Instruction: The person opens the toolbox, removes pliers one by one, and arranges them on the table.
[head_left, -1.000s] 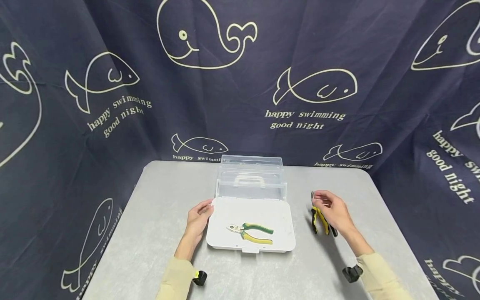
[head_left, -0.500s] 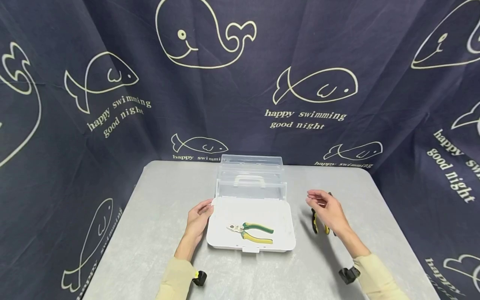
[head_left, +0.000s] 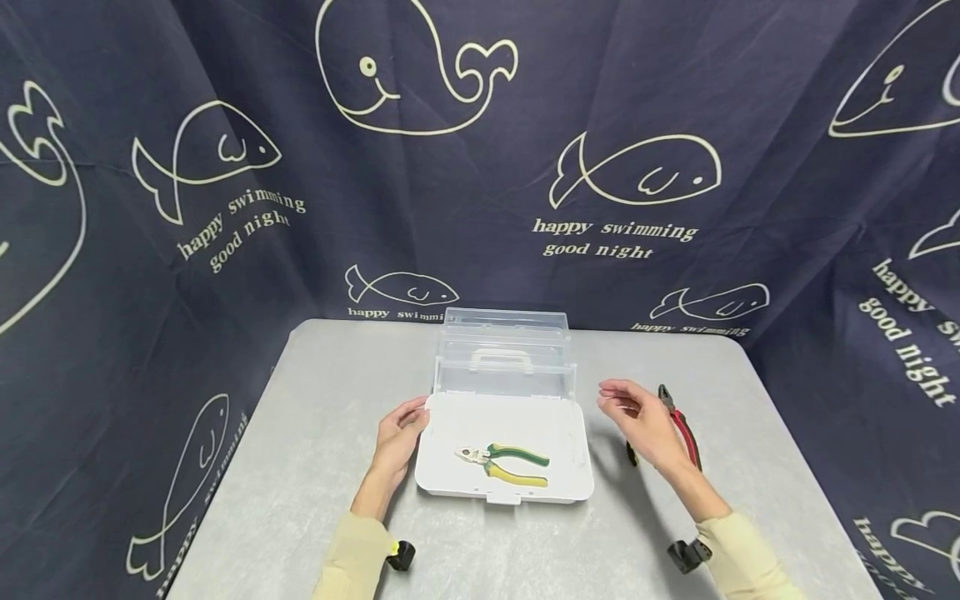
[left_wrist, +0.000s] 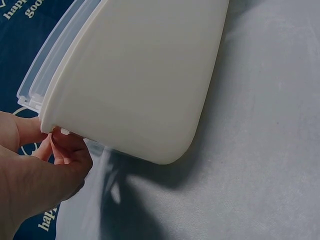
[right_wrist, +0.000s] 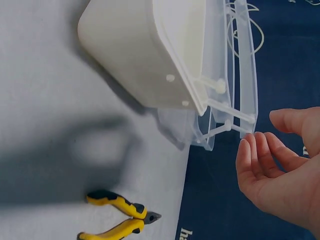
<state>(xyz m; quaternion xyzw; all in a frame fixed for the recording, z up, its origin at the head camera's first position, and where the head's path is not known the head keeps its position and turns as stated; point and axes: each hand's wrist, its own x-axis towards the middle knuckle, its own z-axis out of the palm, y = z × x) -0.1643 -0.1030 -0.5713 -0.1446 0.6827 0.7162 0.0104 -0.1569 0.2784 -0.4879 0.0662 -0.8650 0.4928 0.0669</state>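
A white toolbox (head_left: 442,467) stands on the table with its clear lid and trays folded back. Pliers with green and yellow handles (head_left: 517,479) lie on its white top surface. My left hand (head_left: 397,437) pinches the toolbox's left rim near the back, also seen in the left wrist view. My right hand (head_left: 647,425) is in the air to the right of the box, holding nothing, its fingers loosely bent. Beneath it lie yellow-and-black pliers (right_wrist: 122,205), mostly hidden by the hand in the head view. Red-handled pliers (head_left: 684,429) lie to the hand's right.
The clear lid and trays (head_left: 502,379) with a white handle stick out behind the box. A grey table (head_left: 300,467) bears everything. A dark blue patterned cloth (head_left: 480,208) hangs behind the table and at both sides.
My right hand has moved left from over the yellow-and-black pliers toward the box, uncovering the red-handled pliers. My left hand has kept its place on the rim.
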